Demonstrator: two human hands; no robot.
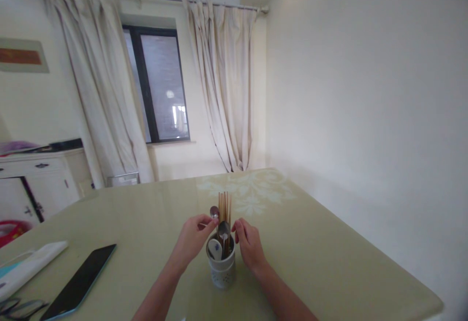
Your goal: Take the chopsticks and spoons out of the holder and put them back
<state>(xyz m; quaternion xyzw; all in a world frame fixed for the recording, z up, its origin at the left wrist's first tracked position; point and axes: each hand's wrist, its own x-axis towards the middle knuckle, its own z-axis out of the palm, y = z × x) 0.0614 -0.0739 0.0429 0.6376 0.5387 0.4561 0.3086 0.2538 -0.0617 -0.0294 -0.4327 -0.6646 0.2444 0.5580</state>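
A white pierced utensil cup (223, 274) stands upright on the table. Several wooden chopsticks (225, 204) rise from its back. In front of them are a metal spoon (224, 229) and a white ceramic spoon (215, 249) with a small blue mark. My left hand (195, 237) is at the cup's left side, its thumb and forefinger closed at the neck of a second metal spoon (214, 211). On the right side, close to the rim and the chopsticks, my right hand (250, 244) has loosely bent fingers, a gap between them, and nothing visible in its grasp.
The pale green table (329, 272) carries a dark phone or tablet (80, 282), a white power strip (34, 267) and glasses (24, 307) at left. A white wall (365, 116) runs along the right. Behind are curtains (226, 82), a window (164, 87) and a white cabinet (40, 179).
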